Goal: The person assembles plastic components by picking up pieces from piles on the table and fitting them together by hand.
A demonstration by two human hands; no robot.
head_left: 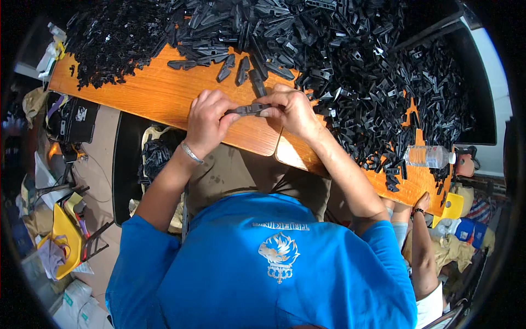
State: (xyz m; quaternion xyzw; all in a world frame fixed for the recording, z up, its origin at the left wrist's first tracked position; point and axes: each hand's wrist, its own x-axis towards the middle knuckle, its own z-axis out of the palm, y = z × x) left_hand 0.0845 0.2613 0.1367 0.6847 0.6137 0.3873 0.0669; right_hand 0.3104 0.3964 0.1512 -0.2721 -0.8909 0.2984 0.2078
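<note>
I hold a narrow black plastic piece point(249, 109) level between my left hand point(208, 122) and right hand point(293, 112), each grip pinched shut on one end, just above the orange counter point(153, 93), near the heap of black parts point(350, 60).

Orange wooden table point(159, 96) — heaps of black plastic parts point(350, 60), a clear water bottle point(428, 156)

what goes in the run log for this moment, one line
left hand: grips black plastic part | right hand: grips same part | heap of black parts behind | wooden table
</note>
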